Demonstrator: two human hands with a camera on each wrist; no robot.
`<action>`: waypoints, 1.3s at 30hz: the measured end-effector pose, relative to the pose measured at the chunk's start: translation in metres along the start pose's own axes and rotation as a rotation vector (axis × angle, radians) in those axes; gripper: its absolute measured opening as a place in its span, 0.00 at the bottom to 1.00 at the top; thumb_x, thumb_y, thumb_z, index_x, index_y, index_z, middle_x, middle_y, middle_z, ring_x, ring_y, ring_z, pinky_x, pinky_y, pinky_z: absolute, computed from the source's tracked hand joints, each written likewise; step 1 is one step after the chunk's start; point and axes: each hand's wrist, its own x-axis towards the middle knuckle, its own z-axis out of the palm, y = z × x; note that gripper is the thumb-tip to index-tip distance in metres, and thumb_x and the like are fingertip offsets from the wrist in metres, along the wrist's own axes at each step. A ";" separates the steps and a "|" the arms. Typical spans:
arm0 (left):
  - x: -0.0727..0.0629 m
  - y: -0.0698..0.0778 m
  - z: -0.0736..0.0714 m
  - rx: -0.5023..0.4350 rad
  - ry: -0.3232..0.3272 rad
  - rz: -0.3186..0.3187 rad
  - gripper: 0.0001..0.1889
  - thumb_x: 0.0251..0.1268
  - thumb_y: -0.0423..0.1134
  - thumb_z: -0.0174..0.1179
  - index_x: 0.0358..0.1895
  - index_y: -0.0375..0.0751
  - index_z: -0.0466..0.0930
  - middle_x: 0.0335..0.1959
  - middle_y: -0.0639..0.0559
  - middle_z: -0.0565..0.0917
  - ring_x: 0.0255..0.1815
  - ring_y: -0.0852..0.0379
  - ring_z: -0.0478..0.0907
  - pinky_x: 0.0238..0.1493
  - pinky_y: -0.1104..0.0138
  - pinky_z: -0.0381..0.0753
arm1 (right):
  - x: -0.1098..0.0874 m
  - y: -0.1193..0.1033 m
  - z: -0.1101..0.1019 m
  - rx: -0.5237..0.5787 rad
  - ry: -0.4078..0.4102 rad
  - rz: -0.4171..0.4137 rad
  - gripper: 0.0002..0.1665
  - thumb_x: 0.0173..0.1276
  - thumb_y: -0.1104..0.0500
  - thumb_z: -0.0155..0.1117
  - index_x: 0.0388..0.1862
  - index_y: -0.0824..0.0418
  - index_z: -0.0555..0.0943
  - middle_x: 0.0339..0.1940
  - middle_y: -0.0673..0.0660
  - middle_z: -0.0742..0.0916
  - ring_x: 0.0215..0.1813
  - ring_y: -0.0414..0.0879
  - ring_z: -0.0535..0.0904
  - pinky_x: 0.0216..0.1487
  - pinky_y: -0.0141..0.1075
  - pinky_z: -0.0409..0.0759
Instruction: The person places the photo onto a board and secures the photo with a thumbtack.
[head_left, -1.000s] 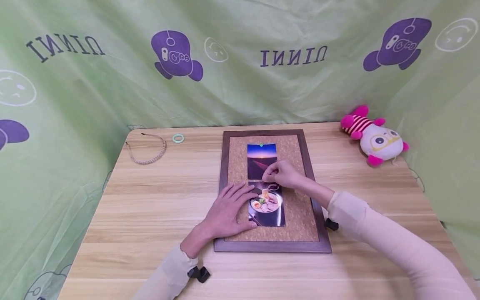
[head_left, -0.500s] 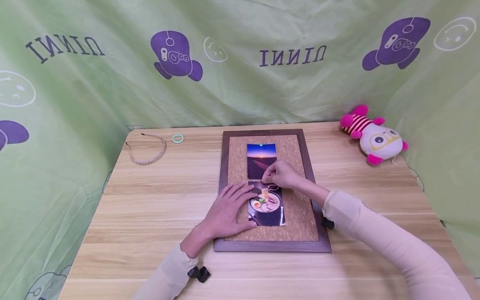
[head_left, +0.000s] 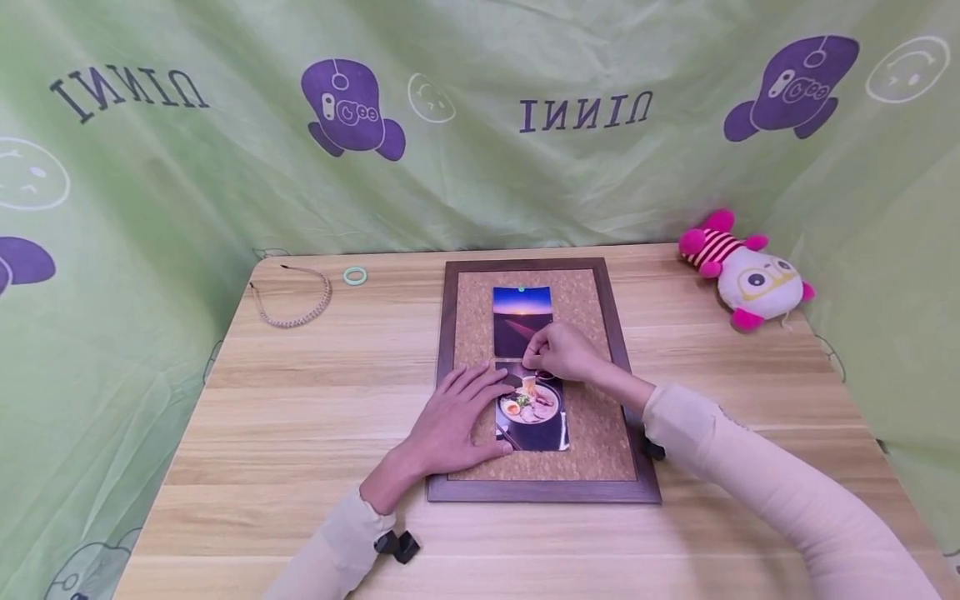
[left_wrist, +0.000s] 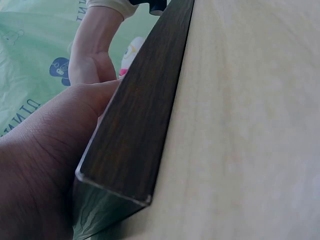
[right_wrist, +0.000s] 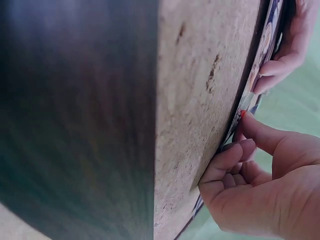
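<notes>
A framed cork board [head_left: 600,450] lies flat on the table, bearing two photos. The upper one, a sunset photo [head_left: 522,321], has a green pushpin [head_left: 521,289] at its top edge. Below it lies a photo of a ramen bowl [head_left: 532,433]. My left hand [head_left: 453,429] rests with spread fingers on this photo's left side and the frame's edge. At the ramen photo's top edge, my right hand [head_left: 564,352] pinches a small red pushpin [right_wrist: 243,114] between thumb and finger. Only a red spot of it shows, at the thumb tip in the right wrist view; its point is hidden.
On the wooden table [head_left: 300,500], a beaded headband [head_left: 303,319] and a mint-green ring [head_left: 355,276] lie at the back left. A pink and white plush toy [head_left: 757,279] lies at the back right. A green printed curtain [head_left: 480,192] hangs around the table.
My right forearm has shifted slightly left, while its fingertips stay at the ramen photo's top edge. My left hand and both photos hold their places.
</notes>
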 end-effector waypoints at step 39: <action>0.000 -0.001 0.001 -0.004 -0.010 -0.003 0.45 0.68 0.72 0.65 0.82 0.50 0.74 0.88 0.51 0.67 0.91 0.44 0.56 0.92 0.47 0.44 | 0.012 0.016 0.014 -0.052 0.053 -0.048 0.11 0.72 0.62 0.79 0.30 0.57 0.84 0.20 0.49 0.82 0.24 0.42 0.77 0.26 0.34 0.72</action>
